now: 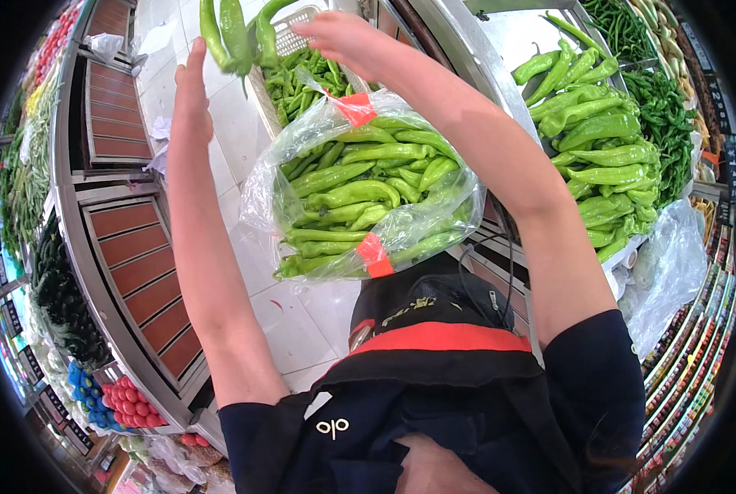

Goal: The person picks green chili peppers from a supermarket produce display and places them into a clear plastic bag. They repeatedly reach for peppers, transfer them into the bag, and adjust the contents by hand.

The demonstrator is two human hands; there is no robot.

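Several long green peppers (235, 38) are at the top of the view, between my two hands and above the floor. One curved pepper (269, 34) is nearest my right hand (337, 40), whose fingers are extended. My left hand (192, 96) is upright, its fingertips just beside the leftmost pepper. Neither hand is visibly closed around a pepper; what bears them is unclear. Below and between my forearms, a clear plastic bag (259, 191) with red-orange bands gapes wide, filled with light green peppers (355, 191).
Behind the bag, a pale plastic crate (263, 102) holds smaller green peppers (306, 80). To the right, a metal display counter (497, 80) bears stacked long peppers (609, 142). A slatted cabinet (145, 259) with vegetables above lines the left. White floor tiles (232, 142) run between.
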